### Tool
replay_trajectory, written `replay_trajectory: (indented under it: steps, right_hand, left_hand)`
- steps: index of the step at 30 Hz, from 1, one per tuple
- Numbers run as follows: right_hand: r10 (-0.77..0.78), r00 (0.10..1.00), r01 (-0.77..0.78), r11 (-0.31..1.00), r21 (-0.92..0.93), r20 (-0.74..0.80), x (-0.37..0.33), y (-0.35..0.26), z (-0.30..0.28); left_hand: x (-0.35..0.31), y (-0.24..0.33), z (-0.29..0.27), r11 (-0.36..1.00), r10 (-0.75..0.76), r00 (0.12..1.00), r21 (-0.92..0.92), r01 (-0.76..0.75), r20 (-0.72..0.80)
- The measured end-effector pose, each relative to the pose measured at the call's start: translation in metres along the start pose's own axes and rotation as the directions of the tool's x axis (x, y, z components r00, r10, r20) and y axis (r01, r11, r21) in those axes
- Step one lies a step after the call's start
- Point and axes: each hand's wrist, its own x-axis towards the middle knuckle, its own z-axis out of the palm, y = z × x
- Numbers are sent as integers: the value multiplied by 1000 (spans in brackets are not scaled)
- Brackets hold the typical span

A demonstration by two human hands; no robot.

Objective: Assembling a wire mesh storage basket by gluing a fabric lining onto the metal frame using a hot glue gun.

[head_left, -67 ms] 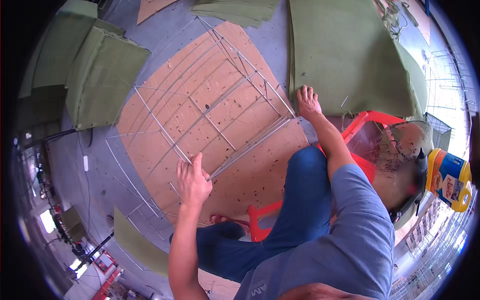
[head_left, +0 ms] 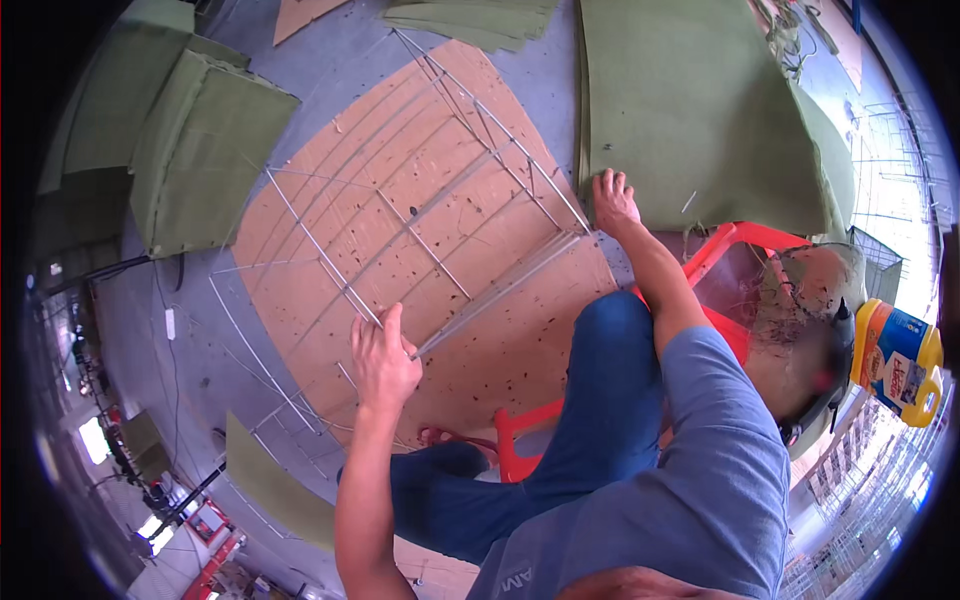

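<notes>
Little has changed in the last instant: both hands keep almost the same places, while the wire frame (head_left: 411, 231) has crept slightly upward in view and its near rods (head_left: 500, 292), crisp a moment ago, now blur. To judge by that, the frame is being nudged or trembling under the hold rather than carried anywhere.

It stands over a speckled cardboard sheet (head_left: 490, 390) on the floor (head_left: 140, 345), in front of the person, its near edge running between the hands.

The left hand (head_left: 387, 362) is at the near left corner, fingers bent over a rod and thumb raised beside it; it seems to hold the wire, fairly narrow. The right hand (head_left: 615, 205) lies by the right corner, fingers spread a little over the edge of the green sheets (head_left: 690, 130); whether it also grips wire I cannot tell.

A red seat (head_left: 712, 257) and a yellow jug (head_left: 895, 370) are off to the right.
</notes>
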Motion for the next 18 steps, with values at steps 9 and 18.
replay_trajectory:
  steps: [9, 18]
  right_hand:
    - [-152, 984, 139, 981, 136, 90, -29, 54, 4]
    - [-107, 991, 108, 994, -1, -75, -42, 63, 27]
  left_hand:
    - [-17, 21, 10, 999, -21, 999, -46, 23, 48]
    - [-8, 31, 7, 996, -24, 998, -88, 29, 60]
